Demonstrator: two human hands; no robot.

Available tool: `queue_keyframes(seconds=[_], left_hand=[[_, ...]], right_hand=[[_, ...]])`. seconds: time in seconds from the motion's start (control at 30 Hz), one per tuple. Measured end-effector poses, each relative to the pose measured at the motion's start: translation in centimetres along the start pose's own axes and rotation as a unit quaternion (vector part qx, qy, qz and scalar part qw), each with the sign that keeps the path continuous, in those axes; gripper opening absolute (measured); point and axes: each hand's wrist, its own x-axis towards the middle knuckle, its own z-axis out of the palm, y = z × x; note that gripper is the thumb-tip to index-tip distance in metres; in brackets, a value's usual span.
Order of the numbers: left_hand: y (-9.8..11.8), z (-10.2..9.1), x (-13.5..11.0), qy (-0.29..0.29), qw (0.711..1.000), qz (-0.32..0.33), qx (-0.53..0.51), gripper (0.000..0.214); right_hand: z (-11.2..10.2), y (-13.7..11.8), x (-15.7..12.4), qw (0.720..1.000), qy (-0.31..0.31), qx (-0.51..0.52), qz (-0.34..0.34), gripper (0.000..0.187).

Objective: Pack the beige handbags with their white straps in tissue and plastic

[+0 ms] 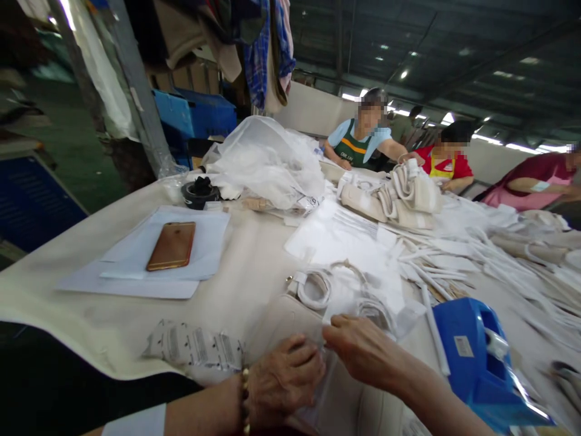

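Note:
My left hand (pixel 284 378) is curled closed near the table's front edge, its fingers pinching the edge of a clear plastic bag (pixel 338 393). My right hand (pixel 363 351) meets it from the right, fingers pinched on the same bag. A beige flat item (pixel 281 321) lies under the bag. Just beyond my hands sit coiled white cords (pixel 315 289) on white sheets. A strip of barcode labels (pixel 195 348) lies to the left of my left hand.
A blue tape dispenser (pixel 476 363) stands at the right. A gold phone (pixel 171 245) rests on white papers at the left. A heap of plastic bags (pixel 267 160), rolled beige straps (pixel 399 197) and several white strips cover the far table. Three people work at the far side.

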Motion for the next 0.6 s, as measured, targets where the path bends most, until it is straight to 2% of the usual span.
queue_keyframes(seconds=[0.07, 0.13, 0.23, 0.27, 0.33, 0.4, 0.47, 0.5, 0.6], left_hand=[[0.0, 0.0, 0.1, 0.008, 1.0, 0.001, 0.0, 0.033], [-0.1, -0.1, 0.2, 0.016, 1.0, 0.001, -0.002, 0.032], [-0.1, -0.2, 0.2, 0.012, 1.0, -0.003, -0.003, 0.032], [-0.1, -0.1, 0.2, 0.014, 1.0, -0.004, -0.002, 0.032], [-0.1, 0.1, 0.1, 0.014, 1.0, -0.006, 0.003, 0.033], [-0.1, 0.4, 0.0, 0.017, 1.0, -0.005, 0.005, 0.033], [-0.2, 0.7, 0.0, 0.035, 0.999, -0.004, 0.007, 0.031], [-0.2, 0.9, -0.1, 0.053, 0.999, -0.003, 0.008, 0.029], [-0.1, 1.4, -0.1, 0.109, 0.994, -0.006, 0.007, 0.016]], right_hand=[[0.4, 0.8, 1.3, 0.999, -0.019, -0.026, -0.008, 0.024], [0.4, 1.3, 2.1, 1.0, -0.03, -0.009, 0.001, 0.022], [0.0, 2.0, 2.8, 0.996, -0.03, 0.049, 0.063, 0.009], [-0.1, 2.3, 2.9, 0.993, -0.021, 0.066, 0.092, 0.009], [-0.2, 3.0, 3.1, 0.986, 0.006, 0.092, 0.138, 0.023], [0.0, 3.5, 2.8, 0.98, 0.037, 0.128, 0.147, 0.027], [0.8, 3.7, 2.0, 0.975, 0.088, 0.156, 0.131, 0.013], [1.4, 3.4, 1.5, 0.971, 0.133, 0.152, 0.127, 0.007], [4.6, 1.7, 0.0, 0.942, 0.315, 0.04, 0.107, 0.031]])
